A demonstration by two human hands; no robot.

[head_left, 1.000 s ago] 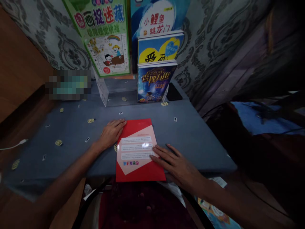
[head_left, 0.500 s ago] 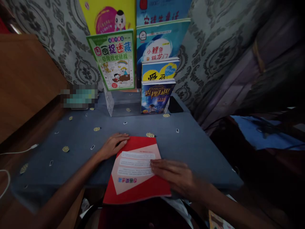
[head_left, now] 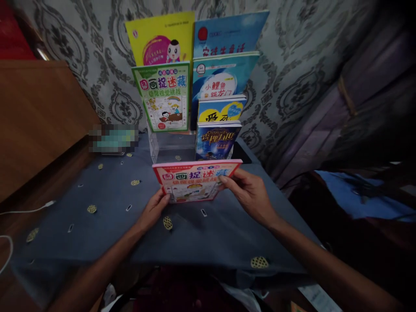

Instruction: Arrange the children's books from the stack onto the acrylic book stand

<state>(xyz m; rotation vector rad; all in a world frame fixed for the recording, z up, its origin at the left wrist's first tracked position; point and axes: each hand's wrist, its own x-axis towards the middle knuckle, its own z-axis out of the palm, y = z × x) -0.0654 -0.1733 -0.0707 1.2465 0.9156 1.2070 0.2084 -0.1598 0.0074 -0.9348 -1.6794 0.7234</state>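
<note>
A red-bordered picture book is held tilted above the table, its front cover facing me. My left hand grips its lower left corner, thumb on the cover. My right hand pinches its right edge, thumb in front and fingers behind. Just behind it stands a clear acrylic book rack. A green picture book sits on the rack's left side, in front of a yellow book. On the right side are a dark blue book, a yellow-and-blue book, a teal book and a blue book.
A blue-grey patterned cloth covers the table. A blurred-out teal item lies at the back left, and a dark flat object is right of the rack. A white cable runs in from the left. Patterned curtain hangs behind.
The red book has been lifted off the table and moved forward toward the rack. Its back cover showed before; now the front cover does. Both hands have shifted from resting on it to gripping it.
</note>
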